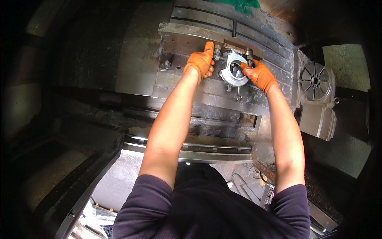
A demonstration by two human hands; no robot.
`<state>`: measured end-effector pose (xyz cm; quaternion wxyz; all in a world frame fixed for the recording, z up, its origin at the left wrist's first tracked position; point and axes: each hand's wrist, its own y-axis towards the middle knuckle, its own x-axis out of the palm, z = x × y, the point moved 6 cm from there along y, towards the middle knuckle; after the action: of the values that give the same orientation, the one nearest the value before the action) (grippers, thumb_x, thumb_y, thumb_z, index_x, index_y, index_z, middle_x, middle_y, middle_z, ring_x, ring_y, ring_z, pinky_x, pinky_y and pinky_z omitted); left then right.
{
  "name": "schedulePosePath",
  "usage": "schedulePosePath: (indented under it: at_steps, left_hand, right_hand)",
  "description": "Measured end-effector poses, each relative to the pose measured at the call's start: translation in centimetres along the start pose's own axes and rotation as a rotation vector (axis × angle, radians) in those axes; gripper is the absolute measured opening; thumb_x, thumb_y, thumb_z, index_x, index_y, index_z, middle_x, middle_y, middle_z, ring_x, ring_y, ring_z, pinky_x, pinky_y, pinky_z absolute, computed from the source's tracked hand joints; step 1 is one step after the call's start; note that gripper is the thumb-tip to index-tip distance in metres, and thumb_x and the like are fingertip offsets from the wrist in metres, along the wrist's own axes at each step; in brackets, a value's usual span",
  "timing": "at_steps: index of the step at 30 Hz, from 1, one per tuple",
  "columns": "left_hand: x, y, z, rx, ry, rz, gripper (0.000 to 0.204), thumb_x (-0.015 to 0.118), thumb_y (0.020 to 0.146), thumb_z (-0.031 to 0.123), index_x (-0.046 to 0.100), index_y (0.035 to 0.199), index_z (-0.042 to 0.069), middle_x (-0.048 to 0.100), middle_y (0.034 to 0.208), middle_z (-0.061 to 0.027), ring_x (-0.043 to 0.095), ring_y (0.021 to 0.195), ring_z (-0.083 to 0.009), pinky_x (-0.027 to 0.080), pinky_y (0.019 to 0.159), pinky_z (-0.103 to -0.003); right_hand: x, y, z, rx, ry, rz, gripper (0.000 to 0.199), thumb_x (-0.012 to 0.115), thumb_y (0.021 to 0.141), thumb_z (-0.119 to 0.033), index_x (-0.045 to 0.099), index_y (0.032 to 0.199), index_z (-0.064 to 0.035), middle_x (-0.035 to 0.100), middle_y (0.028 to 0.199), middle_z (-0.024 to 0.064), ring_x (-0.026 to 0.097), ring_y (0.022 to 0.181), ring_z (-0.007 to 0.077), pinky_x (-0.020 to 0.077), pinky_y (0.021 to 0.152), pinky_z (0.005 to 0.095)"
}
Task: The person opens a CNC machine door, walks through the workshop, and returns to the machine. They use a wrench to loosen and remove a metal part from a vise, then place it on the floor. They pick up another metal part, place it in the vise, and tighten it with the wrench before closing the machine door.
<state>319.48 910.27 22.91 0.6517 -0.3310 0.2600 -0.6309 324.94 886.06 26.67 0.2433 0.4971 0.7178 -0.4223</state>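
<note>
A silvery ring-shaped metal part (228, 75) with a wide round bore and a lug at its side sits in a bolted fixture on the machine table. My right hand (258, 75), in an orange glove, grips the ring's right side, its thumb over the rim and its other fingers partly hidden. On the other side, my left hand (200, 62), also gloved in orange, is beside a clamp bolt with nuts (217, 51). One digit points up along the bolt and the rest are curled; what they hold is hidden. A second clamp bolt (249, 55) stands by my right fingers.
The slotted machine table (203, 18) stretches behind the fixture plate (175, 42). Another bolt (167, 63) stands on its left. A round slotted dial (315, 81) on a grey housing is at the right. Below the ring hangs a small eyelet (238, 98). A metal rail (191, 154) crosses before my body.
</note>
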Motion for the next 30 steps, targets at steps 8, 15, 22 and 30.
schedulePosePath:
  at_steps: [8,15,22,30]
  left_hand:
    - [0.5,2.9,-2.1,0.370,-0.242,0.059,0.055,0.060,0.092,0.062,0.061,0.074,0.009,0.053,0.061,0.0007,0.044,0.050,-0.0092,0.035,0.050,-0.025]
    - [0.9,4.0,-2.5,0.471,-0.370,-0.006,0.050,0.062,0.093,0.055,0.055,0.073,0.009,0.055,0.065,-0.0011,0.045,0.051,-0.0094,0.037,0.046,-0.027]
    - [0.5,1.8,-2.0,0.334,-0.285,0.063,0.055,0.056,0.096,0.059,0.068,0.102,0.006,0.061,0.075,-0.0052,0.052,0.053,-0.0122,0.045,0.047,-0.028]
    - [1.0,3.8,-3.0,0.467,-0.237,0.142,0.027,0.052,0.099,0.036,0.059,0.088,0.012,0.058,0.072,-0.0029,0.048,0.050,-0.0104,0.040,0.043,-0.028]
  right_hand:
    - [0.2,-0.7,-0.8,0.007,-0.016,0.021,0.073,0.066,0.085,-0.052,0.060,0.125,0.0092,0.067,0.117,0.0300,0.063,0.114,0.0414,0.0481,0.099,0.0396]
    - [0.7,-0.1,-0.4,-0.022,0.019,-0.065,0.075,0.065,0.086,-0.055,0.059,0.126,0.0086,0.067,0.118,0.0300,0.063,0.114,0.0416,0.0477,0.100,0.0393]
    - [-0.3,-0.9,-1.3,0.012,-0.050,-0.027,0.096,0.068,0.084,-0.058,0.043,0.138,0.0180,0.061,0.125,0.0350,0.060,0.121,0.0381,0.0452,0.104,0.0354]
    - [0.5,-0.7,-0.5,0.094,-0.036,-0.004,0.087,0.068,0.081,-0.058,0.053,0.134,0.0090,0.064,0.124,0.0285,0.062,0.119,0.0382,0.0465,0.102,0.0392]
